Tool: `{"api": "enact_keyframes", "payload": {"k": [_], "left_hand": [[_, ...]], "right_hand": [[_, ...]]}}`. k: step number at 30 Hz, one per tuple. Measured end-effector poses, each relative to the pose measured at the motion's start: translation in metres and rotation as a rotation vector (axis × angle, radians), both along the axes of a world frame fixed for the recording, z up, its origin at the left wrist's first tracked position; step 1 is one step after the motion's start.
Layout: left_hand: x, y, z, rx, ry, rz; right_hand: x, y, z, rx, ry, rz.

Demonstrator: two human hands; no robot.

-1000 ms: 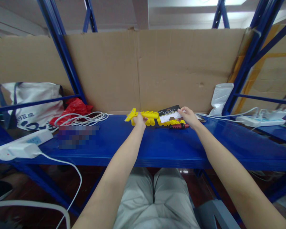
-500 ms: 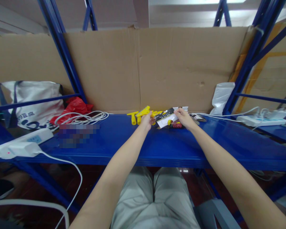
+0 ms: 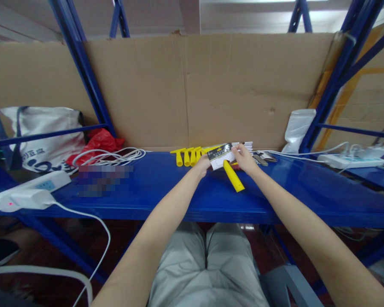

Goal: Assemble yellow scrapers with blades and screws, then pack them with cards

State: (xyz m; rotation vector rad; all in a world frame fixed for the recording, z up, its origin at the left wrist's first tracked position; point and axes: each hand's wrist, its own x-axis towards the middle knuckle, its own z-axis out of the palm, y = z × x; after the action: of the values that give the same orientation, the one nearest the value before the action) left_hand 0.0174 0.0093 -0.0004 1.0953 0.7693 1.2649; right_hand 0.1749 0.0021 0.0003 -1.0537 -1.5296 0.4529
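Note:
My left hand and my right hand meet over the back of the blue shelf, both closed on a black-and-white card package. The left hand pinches its left edge and the right hand its right edge. A yellow tool handle sticks out below the card, slanting toward me. Several yellow T-handled tools lie in a row just left of my left hand, against the cardboard wall.
White cables, a red bag and a white tote bag lie at the left. A white power strip sits at the shelf's left front. A white plastic bag and another power strip are at the right.
My left hand lifted one yellow tool from the row and brought it right to the card. Both hands now hold the card, with the yellow handle pointing down toward me.

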Motion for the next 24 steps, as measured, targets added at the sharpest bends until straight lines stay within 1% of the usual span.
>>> {"api": "enact_keyframes", "payload": {"k": [3,6,8,13,16,18,20,24], "left_hand": [[0.0,-0.002,-0.001,0.031,0.148,-0.037],[0.001,-0.006,0.002,0.0,0.205,-0.026],[0.001,-0.007,0.005,-0.025,0.174,0.002],[-0.003,-0.009,0.013,-0.036,0.007,0.033],[-0.005,-0.01,0.015,-0.019,0.004,0.011],[-0.005,-0.011,0.015,-0.001,0.041,-0.003],[-0.004,-0.01,0.012,0.034,0.104,0.011],[-0.002,-0.005,0.006,0.054,0.266,0.101]], "right_hand": [[0.002,0.005,-0.002,0.025,0.025,-0.036],[0.004,0.008,-0.002,0.023,0.078,-0.058],[0.003,0.007,-0.001,0.0,0.137,-0.069],[-0.001,0.003,0.002,-0.074,0.27,-0.022],[-0.002,0.004,0.0,-0.101,0.28,-0.032],[0.0,0.006,-0.002,-0.086,0.255,-0.038],[0.001,0.008,-0.004,-0.069,0.226,-0.05],[0.001,0.006,-0.005,-0.114,0.18,-0.068]]}}
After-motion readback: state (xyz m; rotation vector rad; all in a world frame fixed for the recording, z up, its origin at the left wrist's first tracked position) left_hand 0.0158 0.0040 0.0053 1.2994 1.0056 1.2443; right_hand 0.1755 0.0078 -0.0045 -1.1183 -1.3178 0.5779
